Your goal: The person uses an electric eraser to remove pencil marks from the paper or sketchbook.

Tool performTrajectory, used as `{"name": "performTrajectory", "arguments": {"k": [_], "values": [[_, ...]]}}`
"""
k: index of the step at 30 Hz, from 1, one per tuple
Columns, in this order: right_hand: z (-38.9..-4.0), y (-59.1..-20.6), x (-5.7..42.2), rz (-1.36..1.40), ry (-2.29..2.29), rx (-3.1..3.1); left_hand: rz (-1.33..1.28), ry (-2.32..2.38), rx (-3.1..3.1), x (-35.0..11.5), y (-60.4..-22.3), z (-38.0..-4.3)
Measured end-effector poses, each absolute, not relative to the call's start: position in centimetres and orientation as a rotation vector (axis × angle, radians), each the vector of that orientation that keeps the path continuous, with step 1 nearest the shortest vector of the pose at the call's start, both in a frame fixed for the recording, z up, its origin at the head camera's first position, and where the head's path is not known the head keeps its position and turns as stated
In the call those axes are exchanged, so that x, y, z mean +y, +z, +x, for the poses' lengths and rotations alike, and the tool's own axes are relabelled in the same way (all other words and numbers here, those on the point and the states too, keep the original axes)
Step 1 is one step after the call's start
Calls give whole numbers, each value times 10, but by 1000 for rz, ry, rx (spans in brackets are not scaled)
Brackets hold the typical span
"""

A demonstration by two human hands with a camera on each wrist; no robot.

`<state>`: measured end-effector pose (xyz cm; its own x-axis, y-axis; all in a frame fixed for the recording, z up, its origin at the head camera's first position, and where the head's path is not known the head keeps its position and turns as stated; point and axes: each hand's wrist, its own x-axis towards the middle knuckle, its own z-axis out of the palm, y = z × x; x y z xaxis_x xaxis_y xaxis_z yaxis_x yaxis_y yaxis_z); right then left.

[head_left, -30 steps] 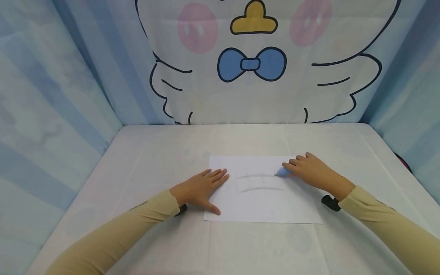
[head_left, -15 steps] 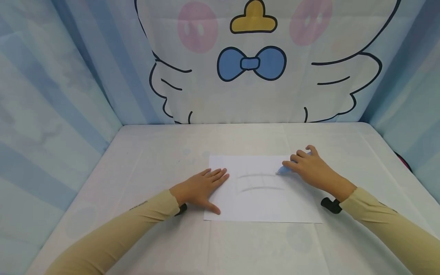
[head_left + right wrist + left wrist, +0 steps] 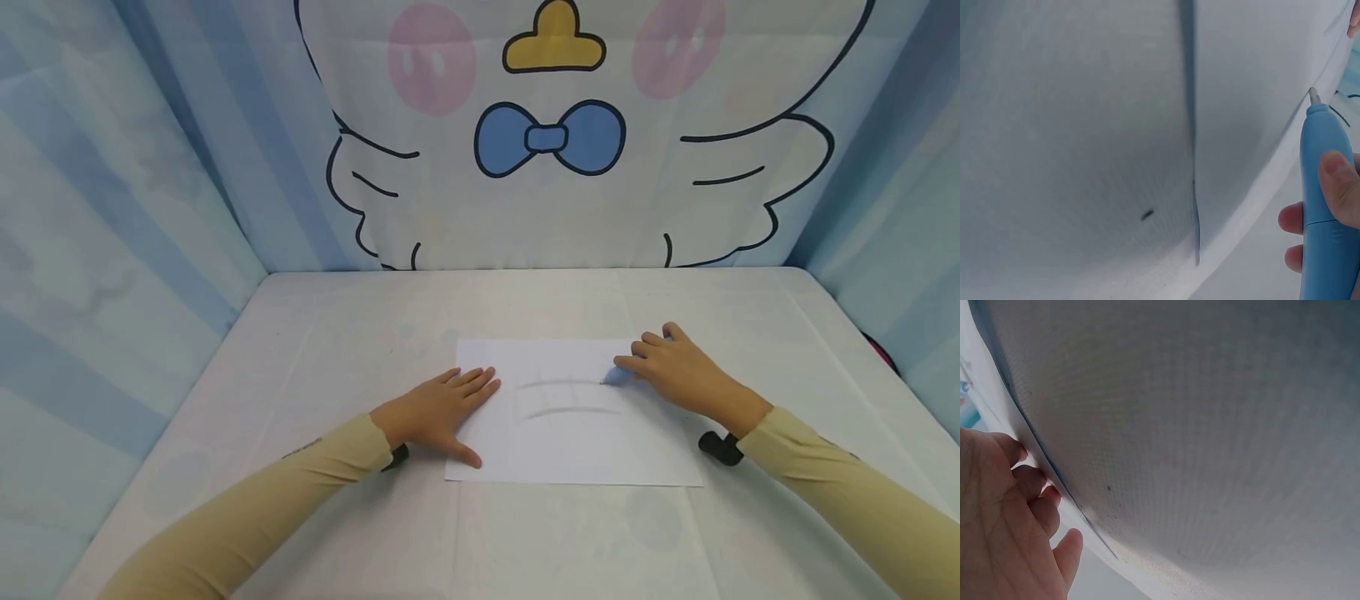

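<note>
A white sheet of paper (image 3: 555,454) lies on the table, with two faint, smudged grey lines (image 3: 573,411) across its middle. My left hand (image 3: 438,412) lies flat on the paper's left edge, fingers spread. At the paper's upper right, my right hand (image 3: 678,371) holds a blue electric eraser (image 3: 619,376), its tip at the right end of the upper line. The right wrist view shows the thumb and fingers around the eraser's thick blue body (image 3: 1322,181), its narrow grey tip against the paper. In the left wrist view, the left hand (image 3: 1007,519) reaches over the paper's edge.
A pale cloth covers the table (image 3: 360,325). Behind it hangs a white curtain with a blue bow (image 3: 550,139) printed on it, and blue striped curtains (image 3: 112,250) stand at the sides. A small dark speck (image 3: 1147,215) shows on the cloth in the right wrist view.
The right hand's fingers lift and the electric eraser tilts half a second ago, then they settle lower again. Its tip stays near the upper line's right end. The left hand stays still.
</note>
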<state>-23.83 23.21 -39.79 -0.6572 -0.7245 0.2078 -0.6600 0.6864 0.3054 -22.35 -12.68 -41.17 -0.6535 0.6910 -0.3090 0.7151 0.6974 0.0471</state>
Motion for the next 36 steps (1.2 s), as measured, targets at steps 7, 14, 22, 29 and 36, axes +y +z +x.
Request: {"name": "performTrajectory", "arguments": {"k": [7, 14, 22, 29, 36], "values": [[-240, -398, 232, 1105, -294, -2572, 1107, -121, 2604, -126, -412, -225], [-241, -398, 232, 1122, -323, -2544, 1101, -117, 2597, -127, -412, -224], [-241, -400, 230, 1114, -359, -2542, 1081, -111, 2596, -126, -410, -222], [-241, -398, 229, 1110, -348, -2516, 1078, -119, 2594, -126, -410, -223], [-242, -396, 227, 1110, -339, -2515, 1080, -113, 2593, -126, -410, -223]]}}
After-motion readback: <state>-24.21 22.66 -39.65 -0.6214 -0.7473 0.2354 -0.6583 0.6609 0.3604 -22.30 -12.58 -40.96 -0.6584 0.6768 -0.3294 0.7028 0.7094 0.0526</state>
